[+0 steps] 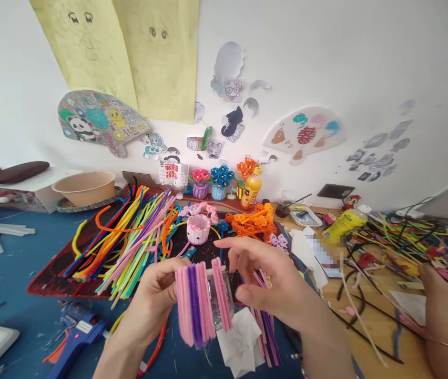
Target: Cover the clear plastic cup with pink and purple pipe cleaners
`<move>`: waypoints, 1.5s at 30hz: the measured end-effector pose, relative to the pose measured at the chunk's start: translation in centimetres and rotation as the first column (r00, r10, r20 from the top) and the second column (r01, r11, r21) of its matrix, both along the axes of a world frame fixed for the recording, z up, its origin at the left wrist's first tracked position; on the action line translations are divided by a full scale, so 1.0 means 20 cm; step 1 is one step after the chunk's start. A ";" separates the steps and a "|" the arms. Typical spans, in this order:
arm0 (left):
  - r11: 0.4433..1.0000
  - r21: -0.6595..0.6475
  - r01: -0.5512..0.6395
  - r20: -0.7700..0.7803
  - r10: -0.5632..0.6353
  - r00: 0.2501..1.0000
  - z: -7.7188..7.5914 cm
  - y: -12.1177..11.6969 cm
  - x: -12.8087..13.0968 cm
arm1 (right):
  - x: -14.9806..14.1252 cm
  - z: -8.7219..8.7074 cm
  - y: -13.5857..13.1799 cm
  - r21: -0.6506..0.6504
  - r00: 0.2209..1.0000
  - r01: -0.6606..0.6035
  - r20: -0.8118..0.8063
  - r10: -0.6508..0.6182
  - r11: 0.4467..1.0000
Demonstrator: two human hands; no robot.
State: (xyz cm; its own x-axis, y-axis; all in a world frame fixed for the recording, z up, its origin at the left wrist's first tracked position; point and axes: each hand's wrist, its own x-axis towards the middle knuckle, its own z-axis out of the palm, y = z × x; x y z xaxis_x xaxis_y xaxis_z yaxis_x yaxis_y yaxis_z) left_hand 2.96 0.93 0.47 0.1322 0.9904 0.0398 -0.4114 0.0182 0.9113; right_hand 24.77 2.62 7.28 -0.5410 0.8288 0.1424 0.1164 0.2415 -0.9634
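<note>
My left hand is closed around a small clear plastic cup whose side is covered with upright pink and purple pipe cleaners. My right hand hovers just right of the cup, fingers stretched out and apart, fingertips close to the rightmost pink strip. It holds nothing I can see. More pink and purple pipe cleaners lie on the table under my right hand.
A big pile of coloured pipe cleaners lies on a dark mat. A blue glue gun rests at lower left. A pink pipe-cleaner basket, orange flowers and a juice bottle stand behind. Another person's hand is at right.
</note>
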 end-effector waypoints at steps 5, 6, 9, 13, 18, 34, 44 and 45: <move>1.000 0.007 0.016 0.048 -0.016 0.999 0.00 0.02 0.01 | -0.04 -0.01 0.04 -0.161 0.999 0.031 0.030 -0.027 0.987; 1.000 0.009 0.012 0.050 -0.013 0.999 0.00 0.03 0.01 | -0.04 -0.01 0.04 -0.162 0.999 0.030 0.018 -0.027 0.986; 1.000 0.021 -0.001 0.045 0.000 0.999 0.01 0.04 0.02 | -0.05 -0.02 0.05 -0.157 0.999 0.032 -0.024 -0.036 0.987; 0.999 0.023 -0.030 0.028 0.029 0.999 0.03 0.05 0.05 | -0.05 -0.02 0.06 -0.195 0.995 0.047 -0.083 -0.064 0.980; 0.998 0.038 -0.054 0.019 0.053 0.998 0.04 0.07 0.08 | -0.05 0.00 0.06 -0.226 0.992 0.064 -0.088 -0.086 0.972; 0.995 0.037 -0.087 0.017 0.087 0.996 0.05 0.08 0.12 | -0.04 -0.01 0.08 -0.212 0.991 0.102 -0.065 -0.118 0.972; 0.994 0.033 -0.103 0.036 0.102 0.994 0.07 0.05 0.13 | -0.04 -0.04 0.07 -0.220 0.992 0.071 -0.084 -0.091 0.973; 0.994 0.028 -0.107 0.040 0.105 0.994 0.07 0.05 0.13 | -0.05 -0.03 0.07 -0.222 0.992 0.073 -0.089 -0.095 0.972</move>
State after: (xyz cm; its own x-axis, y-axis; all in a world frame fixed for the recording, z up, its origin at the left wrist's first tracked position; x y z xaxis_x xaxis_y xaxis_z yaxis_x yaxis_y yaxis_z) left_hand 5.54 1.96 1.78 0.0244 0.9970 0.0730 -0.4445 -0.0546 0.8941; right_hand 23.85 4.00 6.61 -0.4608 0.8875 0.0027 0.0296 0.0184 -0.9994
